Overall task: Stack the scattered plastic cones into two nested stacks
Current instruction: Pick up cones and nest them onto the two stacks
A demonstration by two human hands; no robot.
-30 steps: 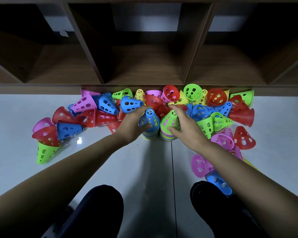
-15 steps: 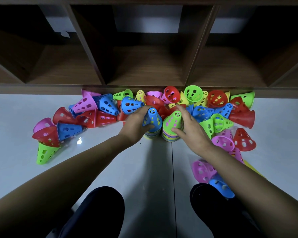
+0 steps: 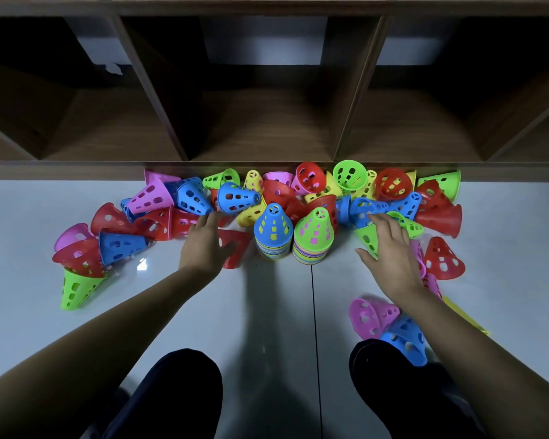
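Left hand (image 3: 206, 248): open, fingers spread, holding nothing, over a red cone (image 3: 240, 248) lying on its side just left of the stacks.
Right hand (image 3: 390, 255): open, fingers straight, holding nothing, laid across a tipped green cone (image 3: 369, 239).
Blue-topped stack (image 3: 273, 231) and green-topped stack (image 3: 314, 234): upright, side by side between the hands. Both are perforated cones with many-coloured rims banded at the base.
Floor (image 3: 267, 312): pale tile; an open strip runs from the stacks back to the person's knees (image 3: 178, 391).
Loose cones (image 3: 235, 198): red, blue, green, pink and yellow. They are heaped behind the stacks against the base of the shelf unit (image 3: 260, 128) and spread to both sides.
Pink cone (image 3: 370, 316) and blue cone (image 3: 404, 339): under the right forearm, by the knee.
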